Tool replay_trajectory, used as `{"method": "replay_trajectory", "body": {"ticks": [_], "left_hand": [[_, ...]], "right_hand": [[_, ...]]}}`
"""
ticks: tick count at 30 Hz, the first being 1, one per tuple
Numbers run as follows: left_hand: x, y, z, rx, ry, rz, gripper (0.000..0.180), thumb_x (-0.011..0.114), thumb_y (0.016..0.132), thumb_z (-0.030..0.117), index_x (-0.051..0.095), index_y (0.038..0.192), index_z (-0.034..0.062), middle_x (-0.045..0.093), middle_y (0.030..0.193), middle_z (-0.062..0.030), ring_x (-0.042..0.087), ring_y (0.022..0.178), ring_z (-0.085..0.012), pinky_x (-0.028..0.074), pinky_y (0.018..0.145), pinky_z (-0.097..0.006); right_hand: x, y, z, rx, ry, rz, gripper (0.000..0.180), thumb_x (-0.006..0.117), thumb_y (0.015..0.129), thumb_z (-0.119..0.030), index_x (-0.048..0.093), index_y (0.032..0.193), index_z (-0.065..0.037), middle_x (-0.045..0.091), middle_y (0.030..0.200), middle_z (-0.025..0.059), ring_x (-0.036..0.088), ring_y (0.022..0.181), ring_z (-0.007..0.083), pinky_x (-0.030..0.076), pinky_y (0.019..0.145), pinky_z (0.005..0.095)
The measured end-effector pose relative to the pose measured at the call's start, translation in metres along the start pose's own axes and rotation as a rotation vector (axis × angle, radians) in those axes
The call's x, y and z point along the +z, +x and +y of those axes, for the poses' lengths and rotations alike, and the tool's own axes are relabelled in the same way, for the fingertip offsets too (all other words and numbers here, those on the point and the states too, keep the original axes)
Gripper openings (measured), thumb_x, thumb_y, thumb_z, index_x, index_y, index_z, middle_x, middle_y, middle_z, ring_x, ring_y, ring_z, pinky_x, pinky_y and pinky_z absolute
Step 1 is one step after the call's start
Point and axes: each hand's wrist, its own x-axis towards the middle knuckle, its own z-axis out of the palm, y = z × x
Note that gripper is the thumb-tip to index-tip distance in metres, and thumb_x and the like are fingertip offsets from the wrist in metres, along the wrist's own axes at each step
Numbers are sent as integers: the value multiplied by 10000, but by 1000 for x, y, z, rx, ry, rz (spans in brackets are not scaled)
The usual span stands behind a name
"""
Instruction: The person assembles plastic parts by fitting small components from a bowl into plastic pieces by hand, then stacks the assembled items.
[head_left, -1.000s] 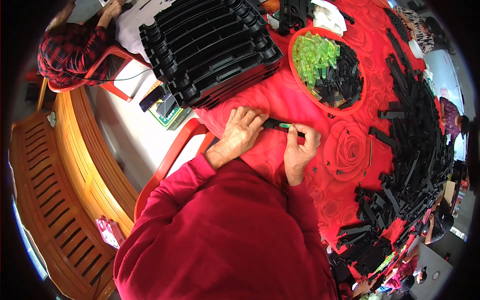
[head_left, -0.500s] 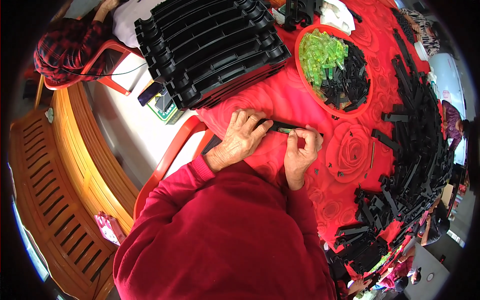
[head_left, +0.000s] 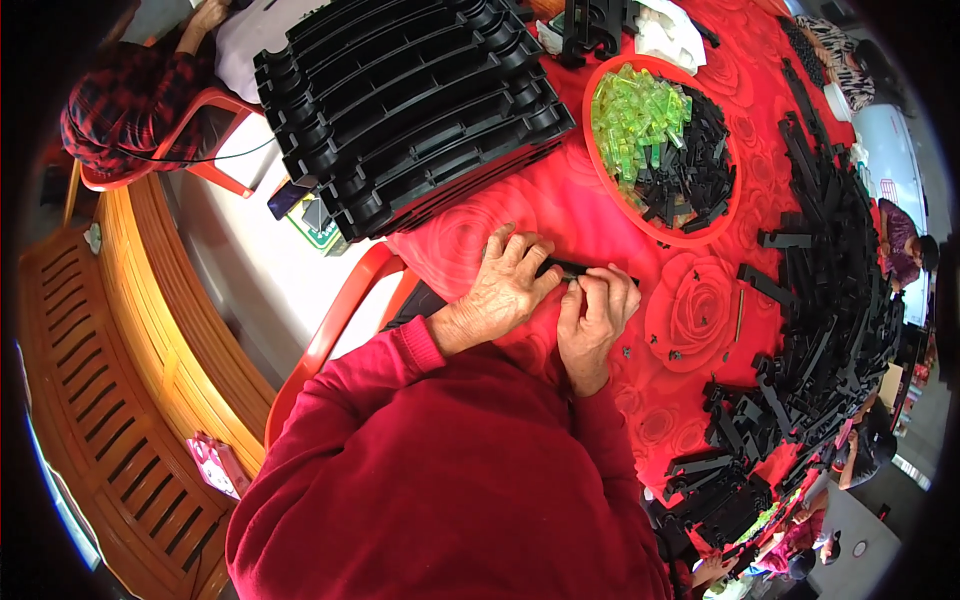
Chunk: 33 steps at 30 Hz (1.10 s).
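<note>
A long black plastic strip (head_left: 572,267) lies over the red cloth in front of me, largely covered by my fingers. My left hand (head_left: 508,285) is on its left end, thumb and fingers closed about it. Farther right, my right hand (head_left: 598,318) has its fingers bent over the strip, with thumb and forefinger at its near edge. Whatever small part may be under those fingertips is hidden. Beyond the right hand, a red round basket (head_left: 738,190) holds yellow-green clear plastic pieces (head_left: 635,112) beside small black plastic pieces (head_left: 705,165).
Stacked black ribbed plastic frames (head_left: 410,110) stand at the back left. A long heap of black plastic strips (head_left: 825,290) covers the table's right side. A thin stick (head_left: 740,315) and black bits lie on the red cloth (head_left: 690,300). A wooden bench (head_left: 110,400) is at left; other people sit around.
My left hand has slid right, closer to my right hand. The greenish piece seen on the strip is now covered by my fingers. The whole view has shifted slightly.
</note>
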Motion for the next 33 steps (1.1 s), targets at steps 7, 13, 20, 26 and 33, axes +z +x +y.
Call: {"method": "replay_trajectory", "body": {"ticks": [7,13,20,26,33], "left_hand": [[4,3,0,2,23,-31,232,608,697,183,654,892,66,552,1104,-157,498,1050,-310,363,950,-512],[4,3,-2,-3,-46,-28,233,605,707,183,619,893,43,550,1096,-172,511,969,-313,417,821,-433],[-8,9,-8,78,30,-46,280,617,709,162,616,961,38,535,1117,-151,505,1006,-308,413,856,-425],[-9,3,-6,68,-23,-45,282,631,694,175,626,947,51,559,1088,-136,522,980,-293,417,841,-424],[-10,9,-6,-27,-44,14,278,649,702,108,535,935,7,543,805,-115,552,765,-284,447,691,-392]], "right_hand": [[-9,5,10,-16,72,-43,246,607,741,-27,598,987,-34,594,955,107,528,998,325,396,889,441],[-11,12,-2,-117,22,-158,500,578,734,5,477,1224,-13,628,921,76,538,954,282,364,860,438],[-8,14,-7,-163,-134,-256,442,609,771,-60,509,1194,15,633,910,122,543,881,288,367,796,424],[-7,14,-12,-186,-10,-252,439,603,759,-23,500,1181,43,623,901,159,560,792,303,396,753,418],[-3,13,-12,-201,26,-342,524,590,749,-54,422,1222,98,599,911,223,559,806,356,447,742,442]]}}
